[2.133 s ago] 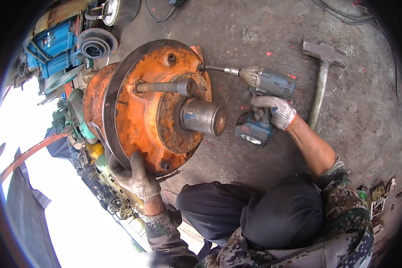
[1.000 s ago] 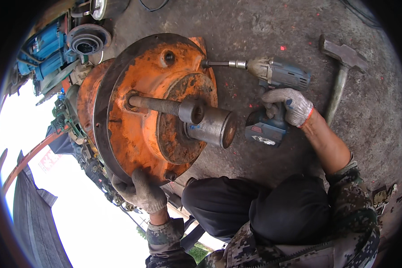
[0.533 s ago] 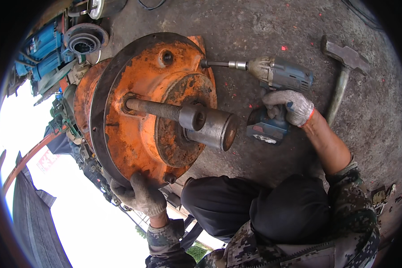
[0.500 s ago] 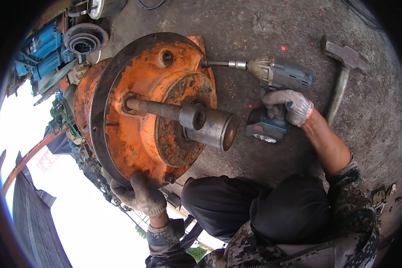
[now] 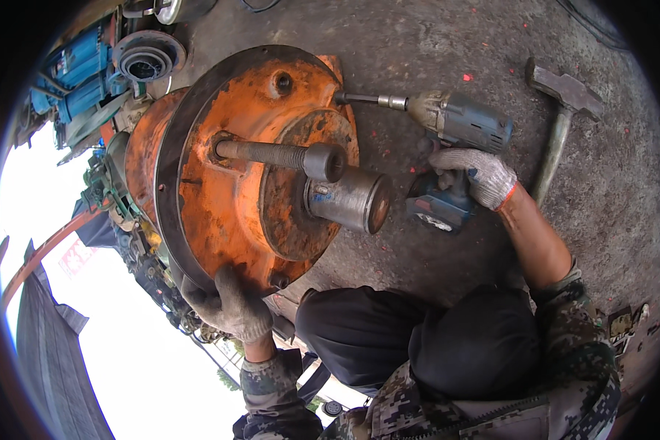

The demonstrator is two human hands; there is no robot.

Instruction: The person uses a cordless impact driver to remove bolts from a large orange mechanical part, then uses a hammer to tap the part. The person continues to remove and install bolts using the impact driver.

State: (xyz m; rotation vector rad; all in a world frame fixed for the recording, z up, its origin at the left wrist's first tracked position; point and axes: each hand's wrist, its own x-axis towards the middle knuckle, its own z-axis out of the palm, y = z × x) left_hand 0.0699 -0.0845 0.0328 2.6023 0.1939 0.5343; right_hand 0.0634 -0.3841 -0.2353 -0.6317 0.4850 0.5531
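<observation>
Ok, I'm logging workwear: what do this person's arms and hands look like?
The left hand wears a dingy grey knitted glove; the right hand, a paler knitted glove with blue marks and an orange cuff edge. Both camouflage fabric sleeves mix green, brown, grey.

The site is functioning as a mechanical workshop: a hammer (image 5: 565,92) is lying on the stained floor (image 5: 418,44), a driver (image 5: 462,121) is pointing at an orange housing (image 5: 220,213), and a blue machine (image 5: 79,73) is standing among crowded metal parts (image 5: 145,53).
</observation>
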